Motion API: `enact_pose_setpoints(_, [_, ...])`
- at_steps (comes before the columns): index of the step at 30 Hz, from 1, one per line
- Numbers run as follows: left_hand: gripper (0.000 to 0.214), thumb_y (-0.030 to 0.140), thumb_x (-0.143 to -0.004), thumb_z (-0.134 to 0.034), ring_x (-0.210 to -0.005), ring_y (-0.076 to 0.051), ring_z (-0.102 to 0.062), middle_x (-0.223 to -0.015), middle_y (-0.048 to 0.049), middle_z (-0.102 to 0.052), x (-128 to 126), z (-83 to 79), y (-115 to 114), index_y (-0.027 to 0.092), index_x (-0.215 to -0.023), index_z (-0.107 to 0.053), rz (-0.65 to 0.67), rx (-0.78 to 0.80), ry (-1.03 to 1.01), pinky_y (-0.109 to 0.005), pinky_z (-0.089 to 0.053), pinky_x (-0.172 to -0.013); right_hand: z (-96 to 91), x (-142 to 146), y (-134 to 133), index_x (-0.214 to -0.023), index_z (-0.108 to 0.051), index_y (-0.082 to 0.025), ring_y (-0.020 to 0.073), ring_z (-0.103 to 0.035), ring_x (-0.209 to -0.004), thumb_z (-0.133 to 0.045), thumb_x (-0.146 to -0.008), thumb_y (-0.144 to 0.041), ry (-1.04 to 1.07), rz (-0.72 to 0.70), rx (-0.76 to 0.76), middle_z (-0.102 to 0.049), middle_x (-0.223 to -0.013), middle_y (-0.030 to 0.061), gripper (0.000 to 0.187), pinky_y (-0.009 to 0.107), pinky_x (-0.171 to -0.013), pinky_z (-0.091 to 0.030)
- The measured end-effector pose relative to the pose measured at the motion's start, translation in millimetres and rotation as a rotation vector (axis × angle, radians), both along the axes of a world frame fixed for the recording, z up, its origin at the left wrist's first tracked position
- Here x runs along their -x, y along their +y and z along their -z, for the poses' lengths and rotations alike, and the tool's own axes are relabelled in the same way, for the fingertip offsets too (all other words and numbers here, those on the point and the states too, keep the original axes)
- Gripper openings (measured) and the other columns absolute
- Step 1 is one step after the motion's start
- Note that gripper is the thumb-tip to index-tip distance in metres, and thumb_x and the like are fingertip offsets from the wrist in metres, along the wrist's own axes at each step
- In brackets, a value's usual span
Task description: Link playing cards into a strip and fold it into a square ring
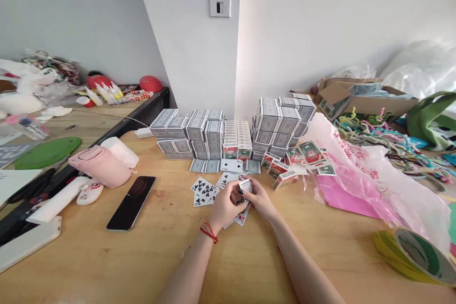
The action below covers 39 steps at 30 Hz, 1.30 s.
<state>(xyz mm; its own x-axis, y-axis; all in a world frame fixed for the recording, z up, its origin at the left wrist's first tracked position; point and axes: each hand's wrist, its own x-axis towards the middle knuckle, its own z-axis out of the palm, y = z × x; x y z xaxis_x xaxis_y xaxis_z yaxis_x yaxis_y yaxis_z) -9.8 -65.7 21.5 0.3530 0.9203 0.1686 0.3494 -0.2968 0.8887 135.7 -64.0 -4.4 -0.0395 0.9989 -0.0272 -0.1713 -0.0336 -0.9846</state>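
Both my hands meet over the middle of the table around a small deck of playing cards (245, 185). My left hand (228, 202) curls around its left side, and my right hand (261, 198) grips it from the right with the thumb on top. Much of the deck is hidden by my fingers. Loose face-up cards (205, 192) lie left of my left hand, and red-suited cards (242, 218) stick out beneath my hands. Just beyond, a two of spades (231, 166) lies among face-down cards (213, 166).
Tall stacks of grey-backed card decks (278, 121) stand against the wall. Red and green card boxes (285, 171) lie to the right, near pink plastic (356, 171) and a tape roll (415, 254). On the left are a phone (131, 203) and a pink pouch-like item (101, 165).
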Motion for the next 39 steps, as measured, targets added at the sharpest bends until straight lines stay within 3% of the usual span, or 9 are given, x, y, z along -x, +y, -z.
enact_pose_setpoints(5, [0.055,0.025,-0.066,-0.065,-0.065,-0.012,-0.054,-0.075,-0.0001,-0.058,-0.4,-3.5,0.1,0.02,-0.117,-0.044,0.084,0.15,-0.164,-0.024,-0.045,-0.06,-1.6,-0.2,-1.7,-0.114,-0.048,-0.018,0.0191,-0.055,-0.079,-0.069,-0.063,-0.036,-0.054,0.057,0.008,-0.059,-0.089,0.0041,0.058,0.031,-0.072,-0.045])
enact_pose_setpoints(10, [0.064,0.046,-0.078,-0.049,-0.058,-0.015,-0.059,-0.065,0.0007,-0.057,2.2,-4.0,5.6,0.025,-0.133,-0.024,0.226,0.549,-0.443,-0.026,-0.047,-0.051,-5.5,5.5,-5.3,-0.118,-0.042,-0.022,0.0194,-0.056,-0.081,-0.069,-0.061,-0.032,-0.079,0.166,-0.057,-0.059,-0.091,0.0039,0.064,0.032,-0.076,-0.045])
enact_pose_setpoints(12, [0.06,0.05,-0.081,-0.041,-0.056,-0.016,-0.06,-0.063,0.0006,-0.058,2.8,-1.6,7.9,0.026,-0.133,-0.024,0.199,0.666,-0.489,-0.026,-0.047,-0.048,-7.7,7.1,-6.5,-0.12,-0.039,-0.023,0.0192,-0.056,-0.081,-0.069,-0.062,-0.032,-0.059,0.152,-0.082,-0.059,-0.096,0.0044,0.066,0.032,-0.077,-0.045])
enact_pose_setpoints(15, [0.058,0.049,-0.079,-0.046,-0.057,-0.017,-0.062,-0.07,-0.0009,-0.062,4.1,1.5,10.6,0.027,-0.13,-0.03,0.176,0.765,-0.531,-0.027,-0.049,-0.05,-9.8,7.5,-7.6,-0.122,-0.035,-0.025,0.0197,-0.057,-0.082,-0.069,-0.062,-0.031,-0.037,0.104,-0.115,-0.057,-0.101,0.0052,0.069,0.033,-0.077,-0.046])
enact_pose_setpoints(20, [0.06,0.043,-0.076,-0.055,-0.066,-0.019,-0.065,-0.077,-0.0045,-0.064,9.8,0.9,13.2,0.025,-0.129,-0.032,0.295,0.873,-0.634,-0.03,-0.051,-0.058,-7.4,4.5,-7.2,-0.12,-0.04,-0.025,0.0224,-0.054,-0.095,-0.071,-0.06,-0.029,-0.11,0.07,-0.176,-0.056,-0.106,0.0051,0.067,0.035,-0.087,-0.041])
enact_pose_setpoints(26, [0.055,0.032,-0.074,-0.062,-0.084,-0.02,-0.064,-0.099,-0.009,-0.063,17.4,-1.5,15.4,0.022,-0.124,-0.04,0.315,0.947,-0.727,-0.036,-0.049,-0.078,-2.9,5.2,-6.3,-0.116,-0.043,-0.025,0.0236,-0.05,-0.104,-0.072,-0.06,-0.03,-0.17,0.048,-0.22,-0.052,-0.111,0.0057,0.063,0.038,-0.091,-0.038])
enact_pose_setpoints(31, [0.048,0.025,-0.07,-0.067,-0.095,-0.02,-0.06,-0.107,-0.0098,-0.061,18.6,-2.0,18.6,0.018,-0.115,-0.051,0.305,0.935,-0.737,-0.036,-0.045,-0.087,7.2,8.9,-2.6,-0.116,-0.039,-0.027,0.02,-0.055,-0.087,-0.078,-0.052,-0.031,-0.09,0.112,-0.162,-0.049,-0.106,0.0058,0.076,0.033,-0.073,-0.048])
enact_pose_setpoints(36, [0.045,0.021,-0.064,-0.071,-0.099,-0.022,-0.058,-0.104,-0.0099,-0.063,15.5,-0.3,22.2,0.015,-0.106,-0.059,0.262,0.823,-0.76,-0.037,-0.043,-0.091,15.0,6.2,3.5,-0.109,-0.045,-0.025,0.0181,-0.056,-0.08,-0.078,-0.05,-0.032,-0.001,0.26,-0.116,-0.052,-0.093,0.003,0.068,0.035,-0.075,-0.048])
enact_pose_setpoints(39, [0.047,0.019,-0.06,-0.074,-0.102,-0.024,-0.056,-0.104,-0.011,-0.064,13.5,1.1,23.8,0.014,-0.105,-0.06,0.207,0.735,-0.716,-0.039,-0.041,-0.092,11.1,2.8,4.1,-0.106,-0.049,-0.023,0.0198,-0.058,-0.082,-0.075,-0.057,-0.036,0.115,0.209,-0.044,-0.057,-0.092,0.0045,0.057,0.038,-0.074,-0.048])
